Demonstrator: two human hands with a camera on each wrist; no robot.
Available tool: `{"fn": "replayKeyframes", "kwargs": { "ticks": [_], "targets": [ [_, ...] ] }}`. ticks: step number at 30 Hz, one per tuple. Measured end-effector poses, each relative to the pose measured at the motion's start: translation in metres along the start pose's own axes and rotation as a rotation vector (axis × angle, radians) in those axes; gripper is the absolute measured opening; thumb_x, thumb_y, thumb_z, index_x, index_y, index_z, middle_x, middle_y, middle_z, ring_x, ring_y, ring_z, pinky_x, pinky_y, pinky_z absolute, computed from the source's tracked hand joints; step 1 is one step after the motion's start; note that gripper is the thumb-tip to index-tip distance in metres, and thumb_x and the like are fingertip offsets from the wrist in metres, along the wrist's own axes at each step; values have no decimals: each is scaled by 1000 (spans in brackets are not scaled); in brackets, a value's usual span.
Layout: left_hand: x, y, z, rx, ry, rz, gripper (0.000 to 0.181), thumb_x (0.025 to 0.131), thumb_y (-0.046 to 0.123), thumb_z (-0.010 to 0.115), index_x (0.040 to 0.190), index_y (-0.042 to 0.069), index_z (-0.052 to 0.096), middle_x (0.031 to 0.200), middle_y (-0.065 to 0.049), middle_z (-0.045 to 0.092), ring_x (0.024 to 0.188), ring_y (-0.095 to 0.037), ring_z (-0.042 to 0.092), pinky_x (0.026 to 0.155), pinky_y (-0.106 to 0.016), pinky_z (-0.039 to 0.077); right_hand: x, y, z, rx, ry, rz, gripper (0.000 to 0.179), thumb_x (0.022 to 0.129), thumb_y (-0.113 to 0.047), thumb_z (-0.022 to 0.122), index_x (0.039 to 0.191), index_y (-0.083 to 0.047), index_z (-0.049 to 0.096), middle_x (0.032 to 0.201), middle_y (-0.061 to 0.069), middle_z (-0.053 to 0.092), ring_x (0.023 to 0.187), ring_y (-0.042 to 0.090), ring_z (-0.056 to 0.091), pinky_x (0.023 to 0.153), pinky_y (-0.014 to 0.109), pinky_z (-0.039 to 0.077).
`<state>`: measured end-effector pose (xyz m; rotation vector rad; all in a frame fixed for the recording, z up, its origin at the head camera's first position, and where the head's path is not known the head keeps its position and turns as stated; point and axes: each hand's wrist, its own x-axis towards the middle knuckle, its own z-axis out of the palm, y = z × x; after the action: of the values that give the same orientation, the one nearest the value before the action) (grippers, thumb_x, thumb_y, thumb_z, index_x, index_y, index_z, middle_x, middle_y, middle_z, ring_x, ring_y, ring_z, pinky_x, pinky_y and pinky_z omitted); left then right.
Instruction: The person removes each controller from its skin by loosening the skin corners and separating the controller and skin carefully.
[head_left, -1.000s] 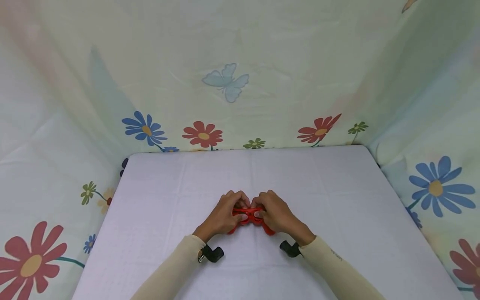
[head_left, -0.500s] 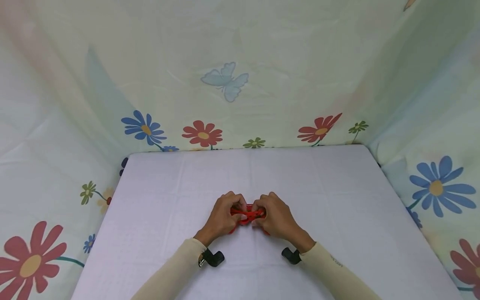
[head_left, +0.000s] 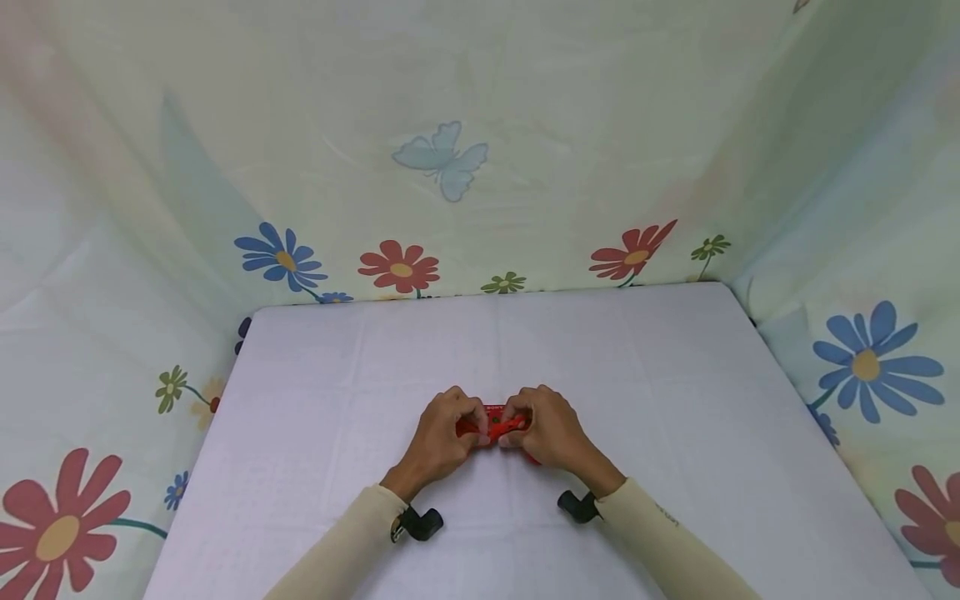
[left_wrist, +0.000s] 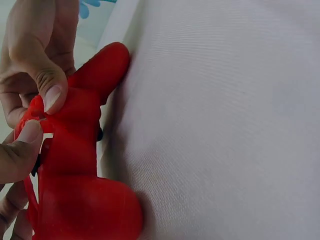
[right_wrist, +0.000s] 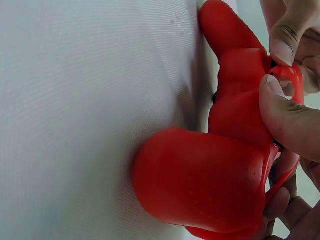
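Note:
A red game controller (head_left: 495, 410) lies on the white cloth, with a thin, bendy red rim or cover (right_wrist: 298, 87) lifted partly from its top face. My left hand (head_left: 441, 432) curls over the controller's left half, its thumb and fingers pinching the lifted red edge near the middle. On the other half, my right hand (head_left: 552, 427) pinches the same loose strip between thumb and fingers. In both wrist views a gap shows between the strip and the rounded body. The two thumbs almost meet. Fingers hide much of the top face.
A white cloth covers the table (head_left: 375, 350). Curtains (head_left: 525, 167) printed with flowers and a butterfly surround its back and sides. A black camera mount (head_left: 422, 523) sits at the left wrist, another (head_left: 577, 506) at the right.
The thumbs have moved from the controller's face to the loose red edge, which now stands up from it. White lettering shows at its far edge. The head view has shifted slightly.

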<state>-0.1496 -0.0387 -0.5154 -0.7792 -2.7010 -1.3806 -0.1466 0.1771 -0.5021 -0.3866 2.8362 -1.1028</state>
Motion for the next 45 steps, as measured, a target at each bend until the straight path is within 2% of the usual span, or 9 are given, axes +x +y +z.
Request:
{"fn": "replayKeyframes", "kwargs": {
  "ticks": [4, 7, 11, 15, 19, 23, 30, 36, 45],
  "targets": [
    [-5, 0, 2, 82, 14, 35, 35, 80, 2, 90, 81, 27, 66, 86, 10, 61, 89, -8, 53, 81, -28, 45, 0, 2, -1, 21, -5, 0, 27, 74, -17, 98, 77, -29, 74, 80, -14, 67, 81, 11, 52, 71, 31, 42],
    [-6, -3, 4, 156, 22, 135, 36, 78, 3, 92, 85, 26, 65, 88, 12, 66, 91, -8, 54, 81, -28, 44, 0, 3, -1, 31, 1, 3, 28, 73, -17, 99, 77, -29, 75, 80, -14, 68, 83, 12, 54, 72, 31, 43],
    [-8, -8, 9, 228, 87, 282, 39, 74, -1, 93, 84, 24, 64, 83, 13, 67, 87, -9, 54, 77, -27, 41, -2, 6, 1, 37, 23, -10, 27, 72, -19, 100, 78, -30, 76, 79, -16, 67, 82, 10, 54, 72, 30, 44],
    [-9, -12, 11, 253, 161, 340, 39, 72, -7, 88, 77, 23, 65, 74, 14, 65, 82, -8, 56, 72, -24, 41, -7, 10, 3, 36, 52, -58, 26, 72, -20, 100, 80, -32, 79, 77, -19, 64, 81, 8, 52, 72, 27, 45],
    [-9, -12, 10, 276, 194, 355, 34, 73, -2, 91, 73, 24, 69, 70, 15, 66, 76, -5, 57, 70, -24, 42, -10, 12, 1, 36, 73, -127, 23, 74, -20, 99, 84, -32, 82, 80, -19, 64, 82, 6, 53, 72, 26, 46],
    [-10, -13, 7, 297, 219, 332, 28, 74, 10, 97, 74, 27, 75, 69, 17, 68, 68, -3, 50, 65, -19, 39, -13, 15, -4, 46, 72, -161, 23, 77, -20, 97, 94, -31, 86, 87, -19, 69, 86, 6, 56, 75, 27, 47],
    [-14, -17, 7, 291, 216, 313, 28, 75, 21, 99, 96, 23, 81, 85, 13, 77, 69, -2, 50, 60, -12, 37, -18, 18, -4, 56, 102, -127, 29, 78, -22, 96, 104, -30, 86, 95, -14, 72, 94, 8, 57, 77, 27, 51],
    [-15, -17, 7, 291, 233, 344, 31, 76, 19, 98, 100, 22, 79, 97, 11, 80, 76, -6, 63, 67, -17, 51, -18, 17, -2, 86, 148, -129, 26, 76, -18, 97, 93, -33, 84, 88, -17, 70, 95, 8, 57, 79, 30, 54],
    [-14, -16, 3, 267, 228, 336, 30, 74, 20, 100, 92, 20, 76, 88, 10, 77, 82, -5, 69, 75, -20, 58, -17, 14, -6, 57, 143, -131, 20, 74, -19, 99, 81, -30, 84, 79, -19, 66, 89, 7, 57, 74, 26, 52]
  ]
}}
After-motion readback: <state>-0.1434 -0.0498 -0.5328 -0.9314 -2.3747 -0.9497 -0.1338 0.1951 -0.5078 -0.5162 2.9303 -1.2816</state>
